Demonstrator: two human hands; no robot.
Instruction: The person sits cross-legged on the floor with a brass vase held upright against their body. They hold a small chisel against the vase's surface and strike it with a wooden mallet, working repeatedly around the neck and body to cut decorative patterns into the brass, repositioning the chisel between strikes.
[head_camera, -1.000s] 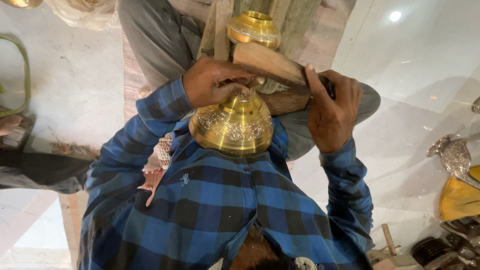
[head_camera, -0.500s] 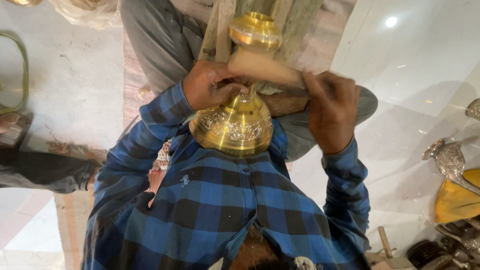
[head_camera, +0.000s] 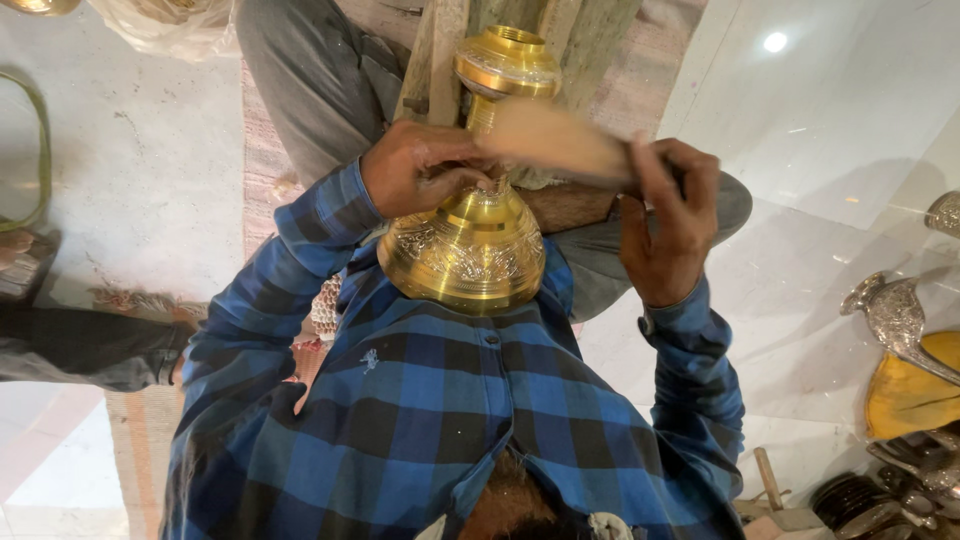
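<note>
1. I see the left hand (head_camera: 425, 165) with its grip closed around the narrow neck of an engraved, bulbous golden brass vessel (head_camera: 468, 245), which rests against a blue checked shirt (head_camera: 440, 400).
2. The right hand (head_camera: 668, 225) grips a blurred flat wooden stick (head_camera: 560, 145) lying across that neck.

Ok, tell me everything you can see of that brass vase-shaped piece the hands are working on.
The shiny golden brass vase-shaped vessel has a rounded belly with an engraved floral band, a narrow neck and a flared ringed collar with an open mouth. It lies tilted, belly against the person's blue checked shirt, its open mouth pointing away over a wooden support. The left hand grips its neck; the right hand holds a blurred flat wooden stick across the neck.
</note>
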